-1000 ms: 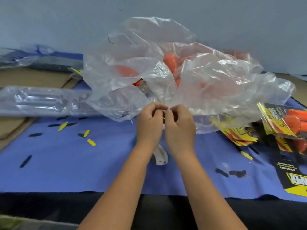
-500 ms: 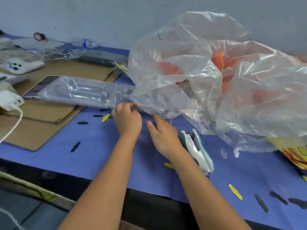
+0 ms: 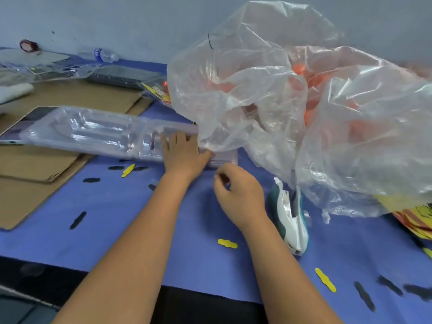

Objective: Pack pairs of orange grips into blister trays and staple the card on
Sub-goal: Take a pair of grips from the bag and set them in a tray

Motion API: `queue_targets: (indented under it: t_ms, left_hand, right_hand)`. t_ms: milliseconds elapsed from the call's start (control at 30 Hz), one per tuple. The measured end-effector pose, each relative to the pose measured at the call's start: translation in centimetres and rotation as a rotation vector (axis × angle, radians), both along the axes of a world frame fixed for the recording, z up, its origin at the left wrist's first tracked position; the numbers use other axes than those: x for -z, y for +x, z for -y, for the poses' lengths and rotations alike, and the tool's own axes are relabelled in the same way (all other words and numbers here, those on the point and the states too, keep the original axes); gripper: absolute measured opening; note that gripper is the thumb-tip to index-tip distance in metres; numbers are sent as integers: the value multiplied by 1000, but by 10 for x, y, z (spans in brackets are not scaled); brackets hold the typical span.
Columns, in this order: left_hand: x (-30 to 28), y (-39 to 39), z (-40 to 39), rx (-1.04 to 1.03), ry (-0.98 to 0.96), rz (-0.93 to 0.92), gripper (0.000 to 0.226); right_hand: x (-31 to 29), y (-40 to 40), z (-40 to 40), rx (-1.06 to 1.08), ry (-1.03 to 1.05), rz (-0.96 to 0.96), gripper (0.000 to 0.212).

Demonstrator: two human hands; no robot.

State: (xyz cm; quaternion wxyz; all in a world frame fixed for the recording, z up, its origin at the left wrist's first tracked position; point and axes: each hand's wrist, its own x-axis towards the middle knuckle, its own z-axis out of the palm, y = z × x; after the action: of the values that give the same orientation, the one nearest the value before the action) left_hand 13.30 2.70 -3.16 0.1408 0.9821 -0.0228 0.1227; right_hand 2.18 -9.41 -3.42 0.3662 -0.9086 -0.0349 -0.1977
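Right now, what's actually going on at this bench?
A person is packing at a table with a blue cloth. The left hand rests on the near end of a stack of clear blister trays, its fingers laid over it. The right hand hovers loosely curled and holds nothing. The stapler lies untouched beside it, and the orange grips are in their plastic bag.
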Motion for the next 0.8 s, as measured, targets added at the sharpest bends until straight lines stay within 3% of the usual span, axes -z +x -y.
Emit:
queue_targets:
  t_ms: [133,233,367,500,800]
  left_hand:
    - [-2,-15,-5,6,-140,235,25]
    - [-10,-16,-17,96,-255,184,42]
    - [-11,-17,-27,197,-179,148,44]
    - [-10,-20,-22,215,-135,172,53]
    - [-18,-3,-15,205,-6,126,58]
  right_hand:
    - [2,8,3,-21,67,80,34]
    - [4,13,9,36,123,-22,39]
    - [7,14,7,-14,3,-12,37]
    - [8,12,5,-134,-166,-18,49]
    - [6,10,7,-142,-110,-18,39]
